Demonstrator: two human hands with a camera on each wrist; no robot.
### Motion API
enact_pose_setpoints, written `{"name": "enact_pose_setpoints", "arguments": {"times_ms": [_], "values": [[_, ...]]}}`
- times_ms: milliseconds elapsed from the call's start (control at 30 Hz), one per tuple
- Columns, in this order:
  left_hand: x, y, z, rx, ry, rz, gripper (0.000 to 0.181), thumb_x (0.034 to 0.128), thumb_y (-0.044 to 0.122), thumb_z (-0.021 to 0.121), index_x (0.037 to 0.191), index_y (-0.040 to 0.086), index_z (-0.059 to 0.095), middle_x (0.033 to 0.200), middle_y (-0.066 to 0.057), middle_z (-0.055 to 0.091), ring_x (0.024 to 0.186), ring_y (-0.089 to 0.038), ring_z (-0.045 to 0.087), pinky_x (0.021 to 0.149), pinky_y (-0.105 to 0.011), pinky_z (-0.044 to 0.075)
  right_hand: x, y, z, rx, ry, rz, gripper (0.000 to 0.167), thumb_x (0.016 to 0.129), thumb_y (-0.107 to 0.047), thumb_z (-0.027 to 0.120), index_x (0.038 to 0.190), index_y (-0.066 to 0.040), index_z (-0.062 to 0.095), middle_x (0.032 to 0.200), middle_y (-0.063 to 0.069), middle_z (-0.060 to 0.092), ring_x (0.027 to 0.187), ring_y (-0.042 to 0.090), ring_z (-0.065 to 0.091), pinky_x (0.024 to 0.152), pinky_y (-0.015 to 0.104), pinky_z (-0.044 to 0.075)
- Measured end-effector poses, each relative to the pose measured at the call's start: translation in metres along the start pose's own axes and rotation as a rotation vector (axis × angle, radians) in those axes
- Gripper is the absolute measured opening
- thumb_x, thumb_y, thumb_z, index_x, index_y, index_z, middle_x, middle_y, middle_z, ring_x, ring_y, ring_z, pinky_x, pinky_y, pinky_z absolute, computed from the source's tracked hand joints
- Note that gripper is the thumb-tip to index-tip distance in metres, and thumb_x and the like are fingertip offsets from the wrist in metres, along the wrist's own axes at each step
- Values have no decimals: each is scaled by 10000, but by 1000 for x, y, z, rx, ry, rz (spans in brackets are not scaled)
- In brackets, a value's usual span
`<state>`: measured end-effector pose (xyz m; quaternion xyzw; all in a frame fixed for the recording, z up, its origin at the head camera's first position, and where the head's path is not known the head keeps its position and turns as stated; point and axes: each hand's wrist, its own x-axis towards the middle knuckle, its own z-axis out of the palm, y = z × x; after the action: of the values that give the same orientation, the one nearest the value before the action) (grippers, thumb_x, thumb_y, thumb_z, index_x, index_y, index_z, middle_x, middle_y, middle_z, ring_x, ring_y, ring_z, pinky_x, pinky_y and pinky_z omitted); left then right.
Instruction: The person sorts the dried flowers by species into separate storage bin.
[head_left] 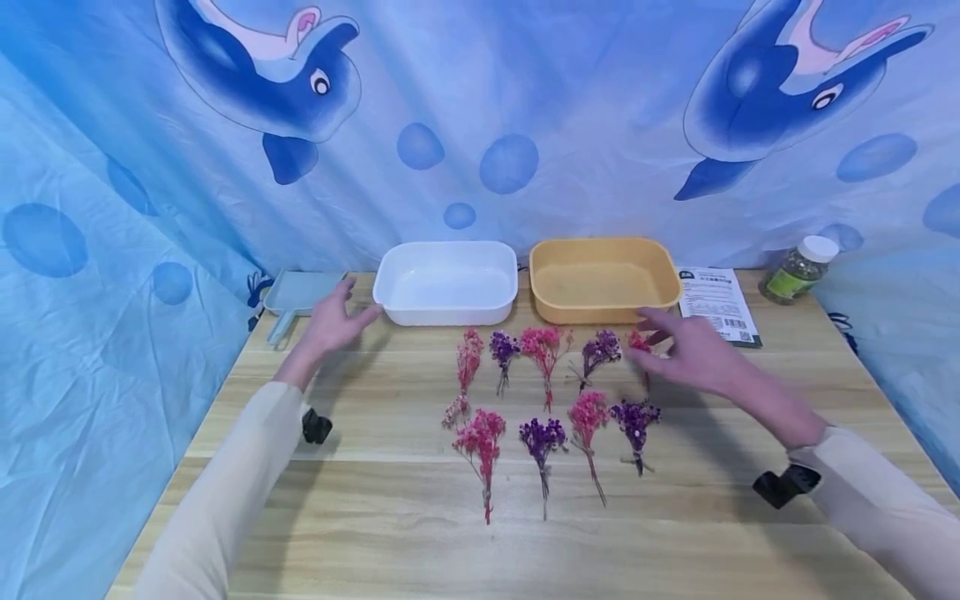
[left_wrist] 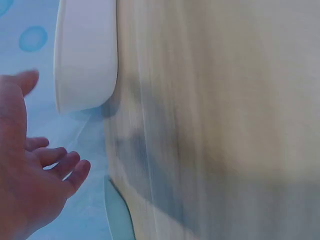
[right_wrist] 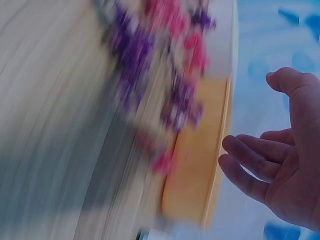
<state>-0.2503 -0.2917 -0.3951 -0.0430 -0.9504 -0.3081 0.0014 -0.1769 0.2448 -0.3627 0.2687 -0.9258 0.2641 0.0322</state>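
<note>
My left hand (head_left: 332,321) hovers just left of the white basin (head_left: 447,315), its fingers spread and holding nothing; in the left wrist view the basin (left_wrist: 87,60) lies beyond the thumb. Over the right end of the flower rows, near the front of the yellow basin (head_left: 606,313), my right hand (head_left: 693,354) is raised with nothing in its grasp. It partly covers a small red flower bunch (head_left: 640,340). Several dried bunches lie in two rows in front of the basins, among them a pink bunch (head_left: 481,435) and a purple bunch (head_left: 637,422). In the right wrist view the flowers are blurred.
A pale blue dustpan-like tray with a handle (head_left: 282,327) lies at the back left. Behind my right hand are a printed packet (head_left: 716,302) and a jar with a white lid (head_left: 799,271). A blue dolphin-print curtain (head_left: 570,125) hangs along the table's back edge.
</note>
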Motion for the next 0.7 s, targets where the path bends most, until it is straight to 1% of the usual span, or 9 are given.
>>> {"name": "enact_pose_setpoints", "arguments": {"times_ms": [67, 133, 200, 267, 367, 433, 533, 600, 700], "values": [[11, 2, 3, -19, -30, 1, 961, 947, 529, 625, 1595, 26, 123, 1576, -305, 239, 1411, -503, 263, 1084, -693, 270, 8, -14, 11, 61, -19, -20, 655, 887, -226, 778, 1372, 111, 494, 1100, 281, 682, 831, 343, 708, 653, 336, 606], [20, 3, 7, -34, -49, 10, 986, 923, 553, 648, 1604, 67, 127, 1605, -266, 202, 1427, -498, 228, 1090, -711, 231, 17, -27, 22, 99, -38, -49, 646, 883, -237, 781, 1366, 96, 511, 1113, 259, 686, 827, 322, 706, 683, 348, 604], [27, 2, 10, -52, -47, 27, 981, 903, 555, 675, 1602, 90, 167, 1611, -233, 218, 1433, -480, 228, 1099, -708, 213, 25, -40, 31, 121, -57, -81, 633, 876, -250, 788, 1356, 74, 533, 1123, 227, 694, 857, 301, 707, 720, 371, 602], [30, 1, 12, -66, -44, 43, 964, 891, 553, 693, 1593, 100, 212, 1602, -216, 253, 1430, -465, 248, 1104, -699, 214, 31, -52, 39, 151, -96, -96, 635, 876, -260, 785, 1367, 55, 535, 1142, 199, 695, 888, 272, 704, 740, 364, 600], [33, -2, 15, -90, -39, 75, 939, 877, 528, 724, 1576, 98, 267, 1562, -209, 336, 1411, -443, 300, 1117, -671, 223, 39, -66, 47, 206, -151, -77, 641, 881, -265, 782, 1387, 34, 528, 1192, 179, 677, 937, 253, 692, 738, 315, 594], [35, -3, 17, -105, -38, 115, 923, 873, 490, 746, 1572, 98, 287, 1549, -196, 366, 1401, -431, 325, 1125, -655, 224, 44, -74, 52, 246, -180, -55, 664, 885, -272, 778, 1412, 27, 506, 1220, 182, 661, 938, 251, 686, 722, 283, 588], [38, -5, 19, -119, -32, 178, 910, 861, 424, 780, 1571, 106, 308, 1543, -175, 389, 1388, -421, 351, 1130, -647, 223, 50, -84, 60, 279, -188, -48, 629, 893, -259, 772, 1391, 31, 519, 1185, 167, 666, 944, 246, 677, 745, 282, 584], [40, -5, 20, -117, -29, 205, 919, 854, 404, 792, 1574, 104, 305, 1547, -173, 388, 1386, -421, 357, 1128, -644, 232, 55, -91, 66, 301, -186, -44, 582, 898, -233, 765, 1358, 44, 539, 1149, 148, 675, 934, 226, 673, 777, 297, 582], [42, -3, 20, -63, -43, 195, 979, 861, 451, 769, 1587, 62, 241, 1590, -195, 306, 1427, -422, 295, 1143, -628, 216, 63, -101, 76, 332, -184, -10, 520, 900, -198, 758, 1306, 67, 570, 1077, 116, 690, 910, 195, 667, 802, 300, 576]]}}
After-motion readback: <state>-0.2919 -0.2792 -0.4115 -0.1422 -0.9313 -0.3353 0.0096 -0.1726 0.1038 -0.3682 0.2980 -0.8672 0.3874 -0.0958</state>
